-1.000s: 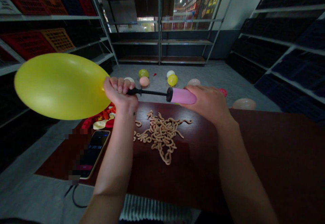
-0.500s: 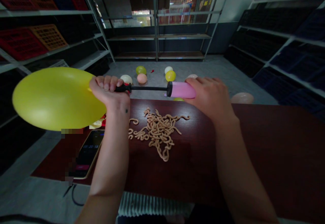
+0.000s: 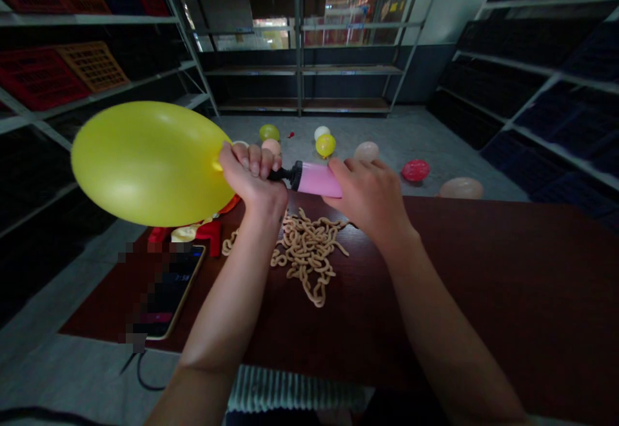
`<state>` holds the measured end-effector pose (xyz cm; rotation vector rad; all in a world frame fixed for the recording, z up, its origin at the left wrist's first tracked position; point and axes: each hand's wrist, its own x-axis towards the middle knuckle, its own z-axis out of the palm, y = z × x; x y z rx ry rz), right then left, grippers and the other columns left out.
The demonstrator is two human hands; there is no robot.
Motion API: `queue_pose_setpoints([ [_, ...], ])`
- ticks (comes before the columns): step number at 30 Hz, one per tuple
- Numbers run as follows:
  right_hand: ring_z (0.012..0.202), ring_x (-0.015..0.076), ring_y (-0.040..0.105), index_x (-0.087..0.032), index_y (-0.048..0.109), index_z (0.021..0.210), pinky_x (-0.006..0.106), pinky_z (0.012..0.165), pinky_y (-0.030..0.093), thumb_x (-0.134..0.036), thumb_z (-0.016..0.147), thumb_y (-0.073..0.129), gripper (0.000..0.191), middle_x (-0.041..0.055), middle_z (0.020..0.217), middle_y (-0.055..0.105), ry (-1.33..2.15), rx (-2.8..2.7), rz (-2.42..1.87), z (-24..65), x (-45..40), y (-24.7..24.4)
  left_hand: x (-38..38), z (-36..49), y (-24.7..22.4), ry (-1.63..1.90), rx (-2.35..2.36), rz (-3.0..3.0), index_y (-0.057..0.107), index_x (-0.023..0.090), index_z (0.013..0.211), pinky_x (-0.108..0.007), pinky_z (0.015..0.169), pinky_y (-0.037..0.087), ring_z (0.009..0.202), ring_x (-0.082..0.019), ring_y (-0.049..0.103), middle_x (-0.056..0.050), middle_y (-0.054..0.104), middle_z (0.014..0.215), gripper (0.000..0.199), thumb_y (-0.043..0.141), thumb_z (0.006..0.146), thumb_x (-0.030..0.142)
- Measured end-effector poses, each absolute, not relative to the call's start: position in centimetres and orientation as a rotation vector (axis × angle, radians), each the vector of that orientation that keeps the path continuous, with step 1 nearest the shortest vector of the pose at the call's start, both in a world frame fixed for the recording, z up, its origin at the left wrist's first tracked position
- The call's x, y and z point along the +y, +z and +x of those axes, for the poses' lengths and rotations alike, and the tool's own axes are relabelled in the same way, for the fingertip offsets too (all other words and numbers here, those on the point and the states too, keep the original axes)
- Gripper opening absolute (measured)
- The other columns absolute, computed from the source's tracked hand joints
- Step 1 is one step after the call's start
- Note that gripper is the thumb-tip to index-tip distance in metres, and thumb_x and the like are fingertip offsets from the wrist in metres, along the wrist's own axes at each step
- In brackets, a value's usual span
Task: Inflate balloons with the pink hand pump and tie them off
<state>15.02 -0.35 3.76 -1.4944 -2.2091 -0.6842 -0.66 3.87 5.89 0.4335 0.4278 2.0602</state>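
Smooth, glossy rubber balloon (image 3: 149, 165); smooth plastic pump (image 3: 319, 180); sleek, wood-grained tabletop (image 3: 483, 271).

The phone (image 3: 178, 290) on the left end of the desk (image 3: 464, 284) shows blurred digits ending in "58"; labels (image 3: 348, 72) on the shelf (image 3: 298, 91) beyond the desk are illegible.

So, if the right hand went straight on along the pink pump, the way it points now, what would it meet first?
Probably the left hand, which grips the black handle of the pink pump. The right hand holds the pump's other end; exact depth between them is unclear.
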Motion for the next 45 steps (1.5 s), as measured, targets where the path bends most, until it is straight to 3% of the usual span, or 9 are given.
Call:
queue_pose_setpoints([
  [7,0.084,0.0221,0.063,-0.021,0.064,0.106,0.033,0.072,0.033,-0.034,0.087,0.062,0.023,0.0065,0.098,0.073,-0.598,-2.170,-1.493,16.1,0.9,3.1,4.2,-2.2,6.7,2.031,0.401,0.386,0.014,0.020,0.062,-0.023,0.042,0.022,0.037,-0.008,0.013,0.007,0.011,0.048,0.047,0.033,0.104,0.027],
  [15,0.092,0.0262,0.067,-0.025,0.065,0.114,0.036,0.076,0.039,-0.044,0.088,0.062,0.033,0.0066,0.103,0.074,-0.480,-2.224,-1.582,20.2,0.9,4.5,5.1,-5.0,6.4,2.088,0.320,0.396,0.018,0.020,0.058,-0.025,0.042,0.023,0.035,-0.008,0.015,0.006,0.014,0.046,0.048,0.031,0.104,0.024],
  [20,0.085,0.0276,0.067,-0.027,0.065,0.120,0.036,0.066,0.041,-0.045,0.086,0.066,0.039,0.0076,0.103,0.074,-0.291,-2.288,-1.678,21.8,0.6,4.7,5.1,-6.1,6.7,2.112,0.316,0.379,0.019,0.020,0.057,-0.024,0.041,0.023,0.035,-0.008,0.015,0.007,0.015,0.045,0.048,0.032,0.103,0.021],
  [29,0.078,0.0255,0.067,-0.020,0.064,0.109,0.033,0.060,0.035,-0.043,0.088,0.061,0.032,0.0104,0.099,0.074,-0.448,-2.299,-1.758,18.0,0.0,4.7,5.1,-6.8,6.8,2.129,0.386,0.287,0.020,0.019,0.061,-0.021,0.041,0.024,0.034,-0.007,0.017,0.007,0.017,0.045,0.045,0.029,0.105,0.023],
  [36,0.072,0.0269,0.067,-0.017,0.064,0.101,0.033,0.056,0.031,-0.036,0.086,0.065,0.025,0.0139,0.087,0.073,-0.615,-2.289,-1.726,15.2,-1.7,5.3,4.8,-2.3,5.9,1.960,0.343,0.249,0.018,0.020,0.060,-0.022,0.039,0.021,0.033,-0.007,0.015,0.008,0.016,0.044,0.044,0.032,0.102,0.020],
  [45,0.079,0.0230,0.068,-0.023,0.064,0.104,0.032,0.060,0.035,-0.044,0.088,0.060,0.026,0.0062,0.099,0.076,-0.384,-2.231,-1.676,14.9,0.5,3.0,5.0,-1.0,5.0,1.979,0.447,0.349,0.020,0.019,0.060,-0.021,0.040,0.023,0.033,-0.007,0.017,0.008,0.016,0.045,0.047,0.037,0.103,0.026],
])
